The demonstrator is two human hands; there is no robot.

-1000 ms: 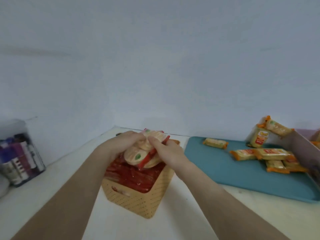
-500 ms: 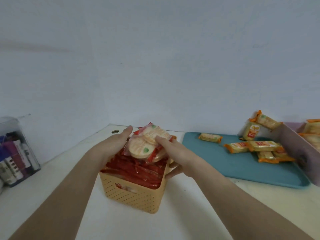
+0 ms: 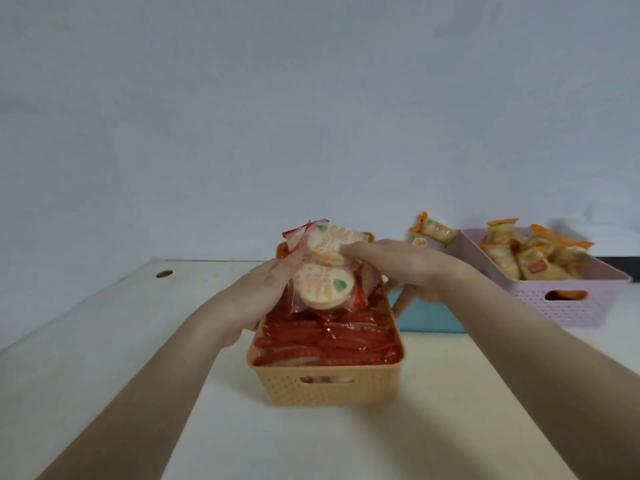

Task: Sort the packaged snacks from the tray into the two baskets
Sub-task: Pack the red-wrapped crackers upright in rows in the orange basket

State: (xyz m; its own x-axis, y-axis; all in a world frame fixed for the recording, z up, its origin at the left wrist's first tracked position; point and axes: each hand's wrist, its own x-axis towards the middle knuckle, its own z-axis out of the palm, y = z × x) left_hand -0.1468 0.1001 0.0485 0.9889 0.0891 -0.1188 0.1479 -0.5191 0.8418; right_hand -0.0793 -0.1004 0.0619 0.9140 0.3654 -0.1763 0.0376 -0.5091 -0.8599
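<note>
An orange basket (image 3: 325, 386) stands in front of me, heaped with red-wrapped snacks (image 3: 325, 341). Above its far end I hold a stack of round cracker packs (image 3: 322, 271) with red wrapper edges between both hands. My left hand (image 3: 263, 296) holds the stack's left side. My right hand (image 3: 398, 268) grips its top and right side. A pink basket (image 3: 571, 299) at the right is full of orange-wrapped snacks (image 3: 530, 261). A teal tray (image 3: 429, 317) shows only partly behind my right wrist, with orange packs (image 3: 433, 232) at its far end.
The white table (image 3: 121, 323) has a small round hole (image 3: 163, 274) at the far left. A plain wall rises right behind the table. The pink basket has a handle slot (image 3: 566, 294) facing me.
The view has swung right, so the orange basket now faces me squarely and the pink basket is in full view. Both hands keep hold of the cracker stack over the basket's far end.
</note>
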